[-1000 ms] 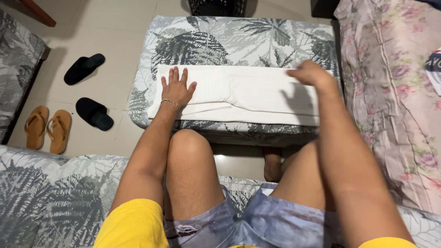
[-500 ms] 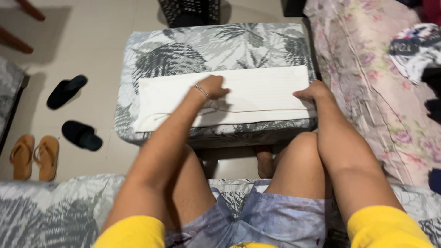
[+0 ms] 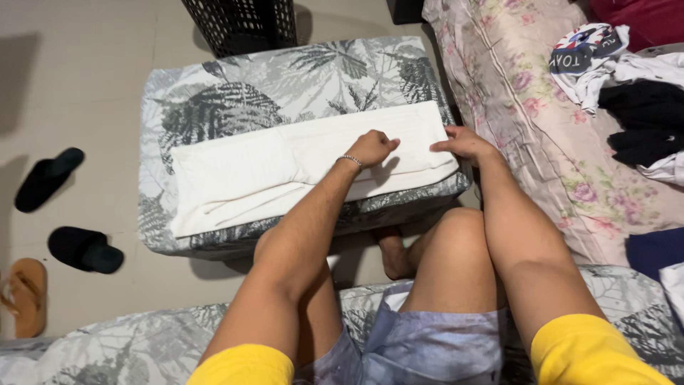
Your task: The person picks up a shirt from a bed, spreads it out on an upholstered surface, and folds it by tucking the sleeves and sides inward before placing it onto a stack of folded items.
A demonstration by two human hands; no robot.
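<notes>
A white towel (image 3: 249, 167) lies folded lengthwise across a leaf-patterned ottoman (image 3: 235, 85) in front of my knees. My left hand (image 3: 371, 148), with a bracelet at the wrist, rests on the right half of the towel, fingers curled and pressing the cloth. My right hand (image 3: 463, 145) sits at the towel's right end, fingers flat on its edge. The two hands are close together, a short gap between them.
A black woven basket (image 3: 242, 21) stands behind the ottoman. Black slippers (image 3: 46, 178) and a tan sandal (image 3: 25, 296) lie on the tiled floor at left. A floral-covered bed (image 3: 527, 107) at right carries a pile of clothes (image 3: 627, 93).
My left hand slid from the towel's left end to its right half, near my right hand. My right hand came down onto the towel's right edge. The view shifted right.
</notes>
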